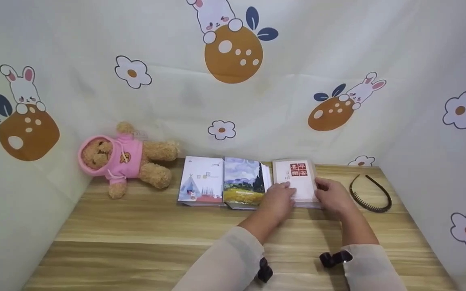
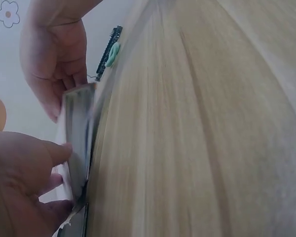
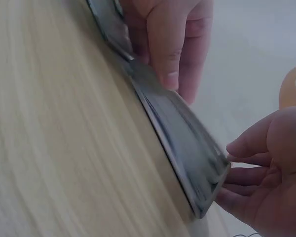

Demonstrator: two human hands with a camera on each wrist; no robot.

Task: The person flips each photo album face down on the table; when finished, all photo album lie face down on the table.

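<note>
Head view: white book (image 1: 297,180), rightmost of three on the wooden table (image 1: 136,226), beside a headband (image 1: 370,194). My left hand (image 1: 279,200) and right hand (image 1: 332,196) pinch its opposite edges, fingers curled. Stiff cover, light, likely smooth; best held by the side edges.

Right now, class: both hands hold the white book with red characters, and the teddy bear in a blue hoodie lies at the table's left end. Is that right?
Not quite. The head view shows the teddy bear wearing a pink hoodie, not blue. The rest stands: left hand and right hand hold the white book.
</note>
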